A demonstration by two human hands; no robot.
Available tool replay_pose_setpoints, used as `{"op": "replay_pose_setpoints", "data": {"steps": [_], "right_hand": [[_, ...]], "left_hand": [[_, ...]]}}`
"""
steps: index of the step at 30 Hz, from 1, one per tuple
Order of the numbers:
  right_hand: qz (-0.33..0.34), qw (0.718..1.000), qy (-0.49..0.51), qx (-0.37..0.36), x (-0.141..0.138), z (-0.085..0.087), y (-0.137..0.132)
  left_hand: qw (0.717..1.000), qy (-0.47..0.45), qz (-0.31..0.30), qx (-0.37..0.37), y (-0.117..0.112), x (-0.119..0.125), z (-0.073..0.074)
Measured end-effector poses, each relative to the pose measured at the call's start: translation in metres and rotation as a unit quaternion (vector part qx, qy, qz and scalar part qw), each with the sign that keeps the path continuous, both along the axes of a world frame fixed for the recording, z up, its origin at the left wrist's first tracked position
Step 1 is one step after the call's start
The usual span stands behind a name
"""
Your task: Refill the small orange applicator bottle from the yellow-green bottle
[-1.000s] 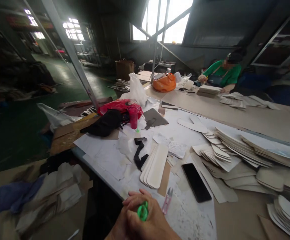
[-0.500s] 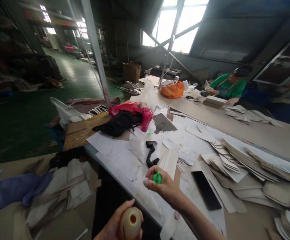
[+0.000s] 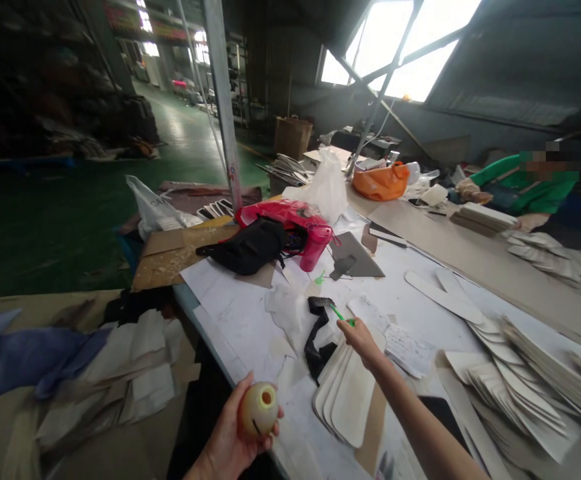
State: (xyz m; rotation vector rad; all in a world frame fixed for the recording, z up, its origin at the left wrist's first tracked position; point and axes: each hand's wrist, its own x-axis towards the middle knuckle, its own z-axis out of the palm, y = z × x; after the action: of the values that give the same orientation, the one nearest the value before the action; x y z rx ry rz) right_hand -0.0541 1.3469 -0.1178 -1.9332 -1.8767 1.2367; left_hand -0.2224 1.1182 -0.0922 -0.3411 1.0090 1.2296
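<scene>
My left hand (image 3: pixel 220 430) is wrapped round a yellowish, translucent bottle (image 3: pixel 257 420) with a dark mark on its side. The bottle's round mouth is uncovered and tilted up towards me. Farther out over the white-papered table, my right hand (image 3: pixel 363 341) pinches a green nozzle cap (image 3: pixel 343 317), its thin tip pointing away to the left. Just beside that hand lies a crumpled black strip (image 3: pixel 315 340). Below my right hand, a fanned stack of pale rounded pieces (image 3: pixel 345 393) rests on the table. My right forearm partly covers a black phone (image 3: pixel 443 410).
Stacks of pale cut pieces (image 3: pixel 515 387) cover the right side. A black bag (image 3: pixel 250 247), a pink bottle (image 3: pixel 315 247) and an orange bag (image 3: pixel 380 181) stand farther back. A metal post (image 3: pixel 223 100) rises at the left. A person in green (image 3: pixel 530 180) works across the table.
My right hand has moved forward and right with the green nozzle cap, whose tip now points away. My left hand has risen slightly with the bottle. The view has turned left.
</scene>
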Motion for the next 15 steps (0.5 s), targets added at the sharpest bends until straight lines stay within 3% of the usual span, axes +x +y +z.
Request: {"op": "replay_pose_setpoints", "data": {"steps": [6, 10, 15], "right_hand": [[0.070, 0.979, -0.191, 0.016, 0.001, -0.019, 0.043], [0.096, 0.975, -0.202, 0.021, -0.001, -0.030, 0.049], [0.075, 0.976, -0.197, 0.052, -0.004, -0.037, 0.050]], "left_hand": [[0.996, 0.004, 0.085, 0.003, 0.036, 0.001, -0.026], [0.994, 0.013, 0.105, -0.011, 0.049, 0.003, -0.038], [0.990, 0.047, 0.127, -0.025, 0.060, 0.001, -0.042]]}}
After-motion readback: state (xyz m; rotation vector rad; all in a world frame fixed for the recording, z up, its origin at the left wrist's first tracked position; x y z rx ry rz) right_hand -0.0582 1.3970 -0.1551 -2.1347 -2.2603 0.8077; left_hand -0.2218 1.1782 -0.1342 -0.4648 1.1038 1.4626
